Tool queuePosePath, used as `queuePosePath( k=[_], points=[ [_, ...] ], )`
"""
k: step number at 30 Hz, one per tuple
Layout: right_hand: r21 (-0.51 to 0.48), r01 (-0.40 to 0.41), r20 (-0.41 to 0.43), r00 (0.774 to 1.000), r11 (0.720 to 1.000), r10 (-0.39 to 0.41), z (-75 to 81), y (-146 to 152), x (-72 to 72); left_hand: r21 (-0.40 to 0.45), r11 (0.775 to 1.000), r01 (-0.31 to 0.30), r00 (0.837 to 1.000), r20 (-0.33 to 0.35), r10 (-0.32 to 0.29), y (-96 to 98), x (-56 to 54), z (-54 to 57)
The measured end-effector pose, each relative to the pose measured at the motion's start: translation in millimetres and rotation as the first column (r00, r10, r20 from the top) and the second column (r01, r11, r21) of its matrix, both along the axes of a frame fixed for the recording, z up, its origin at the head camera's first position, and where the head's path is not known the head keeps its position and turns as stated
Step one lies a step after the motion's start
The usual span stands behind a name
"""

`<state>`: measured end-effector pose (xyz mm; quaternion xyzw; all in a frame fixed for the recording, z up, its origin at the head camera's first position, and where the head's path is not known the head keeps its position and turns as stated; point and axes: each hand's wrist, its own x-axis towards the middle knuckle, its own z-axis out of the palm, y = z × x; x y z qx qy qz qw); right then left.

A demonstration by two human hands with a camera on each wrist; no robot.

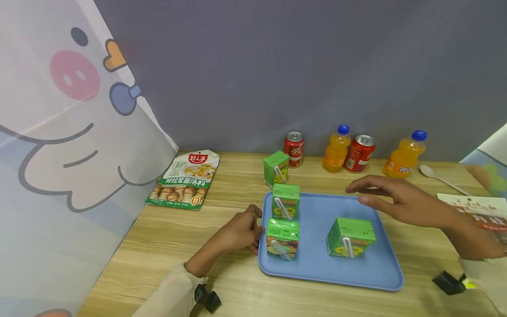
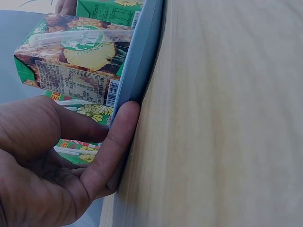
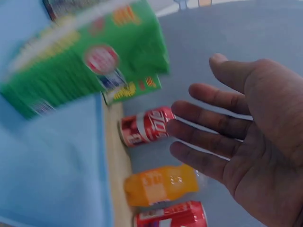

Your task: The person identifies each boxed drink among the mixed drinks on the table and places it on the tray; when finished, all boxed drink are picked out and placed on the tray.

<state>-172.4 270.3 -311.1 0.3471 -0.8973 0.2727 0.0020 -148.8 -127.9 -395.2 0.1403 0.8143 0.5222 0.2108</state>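
Note:
A blue tray (image 1: 313,268) lies on the wooden table with several green juice boxes on it. My left hand (image 1: 242,229) is at the tray's left rim; thumb and fingers close around the edge in the left wrist view. Beside that hand, a juice box with pineapple pictures (image 2: 78,56) stands at the near left. Another juice box (image 1: 286,200) stands just behind it, and a third juice box (image 1: 350,237) sits on the right half. Above the tray's far right corner my right hand (image 1: 400,200) hovers with fingers extended, holding nothing.
Behind the tray stand another juice box (image 1: 276,168), two red cola cans (image 1: 294,149) and two orange soda bottles (image 1: 336,149). A soup seasoning packet (image 1: 184,179) lies left. On the right are a spoon (image 1: 443,178) and a printed packet (image 1: 481,211).

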Motion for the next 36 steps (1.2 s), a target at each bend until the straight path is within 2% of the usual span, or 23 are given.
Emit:
queuePosePath(
  k=[2, 6, 11, 18, 23, 27, 30, 36],
  points=[
    [0.017, 0.009, -0.045, 0.999, 1.000, -0.008, 4.9, -2, -14.8, 0.002, 1.000, 0.000, 1.000, 0.003, 0.000, -0.3, 0.5, 0.8],
    [0.019, -0.009, -0.081, 0.997, 1.000, 0.011, 11.4, -11, -44.7, 0.001, 1.000, -0.003, 1.000, -0.001, 0.003, -0.9, 0.7, 1.9],
    [-0.039, -0.064, -0.004, 0.998, 0.997, 0.064, 13.9, -31, -79.5, -0.003, 1.000, -0.009, 1.000, -0.001, 0.009, -2.0, 0.5, 1.9],
    [-0.095, -0.124, 0.090, 0.987, 0.988, 0.132, 12.6, -64, -116.7, 0.003, 1.000, -0.008, 1.000, 0.006, 0.008, -2.9, 0.8, 0.7],
    [-0.143, -0.170, 0.171, 0.966, 0.975, 0.193, 9.1, -85, -135.9, -0.001, 1.000, -0.006, 1.000, 0.006, 0.006, -3.5, 0.7, 0.9],
    [-0.150, -0.230, 0.164, 0.953, 0.961, 0.254, 7.0, -104, -149.0, -0.001, 1.000, -0.006, 1.000, 0.003, 0.006, -3.1, 0.7, 2.0],
    [-0.152, -0.257, 0.177, 0.943, 0.954, 0.283, 5.1, -117, -156.3, 0.001, 1.000, -0.003, 1.000, 0.000, 0.003, -2.1, 0.7, 2.6],
    [-0.134, -0.270, 0.264, 0.918, 0.953, 0.297, -1.4, -134, -164.5, 0.003, 1.000, -0.001, 1.000, -0.004, 0.001, -0.6, 0.6, 2.5]
  ],
)
